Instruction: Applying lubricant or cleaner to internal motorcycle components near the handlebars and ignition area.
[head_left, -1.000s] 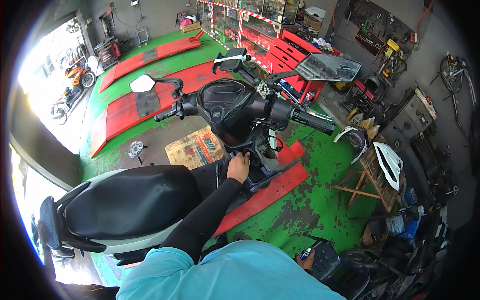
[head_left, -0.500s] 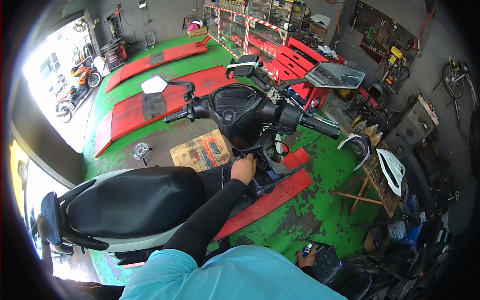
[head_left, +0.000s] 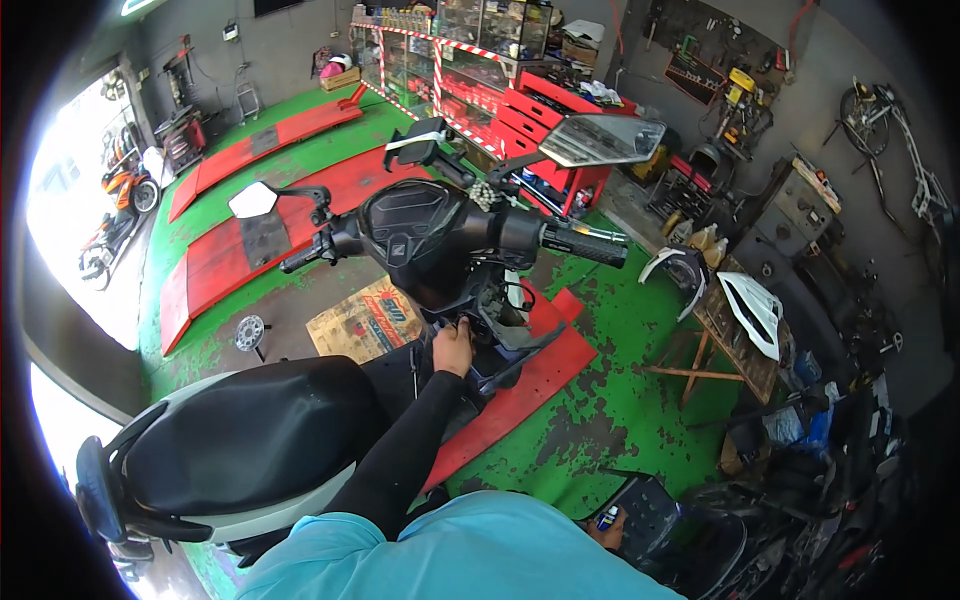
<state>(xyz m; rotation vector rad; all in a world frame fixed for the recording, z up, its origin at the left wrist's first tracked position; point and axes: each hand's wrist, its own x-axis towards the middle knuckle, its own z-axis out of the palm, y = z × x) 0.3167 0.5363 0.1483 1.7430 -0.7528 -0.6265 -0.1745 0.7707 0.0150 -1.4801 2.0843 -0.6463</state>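
Note:
A scooter (head_left: 415, 235) stands in front of me, its black seat (head_left: 255, 415) to the left and its handlebars ahead. My left hand (head_left: 453, 350) reaches down into the opened section below the handlebars. Its fingers are curled at the dark inner panel (head_left: 485, 328); what they grip is hidden. Low on my right side, my right hand (head_left: 606, 535) is closed around a small blue bottle (head_left: 607, 517). A black tray-like part (head_left: 650, 510) lies just beyond that hand.
A flattened cardboard sheet (head_left: 365, 320) lies left of the scooter. Red lift ramps (head_left: 290, 210) cross the green floor. At right, a wooden stand (head_left: 735, 325) bears a white body panel (head_left: 750, 312). A red tool cabinet (head_left: 530, 125) stands behind, and dark parts pile up at lower right.
The view has swung, so the scooter sits further left and slightly lower at its rear. My left hand stays at the inner panel; my right hand still holds the bottle.

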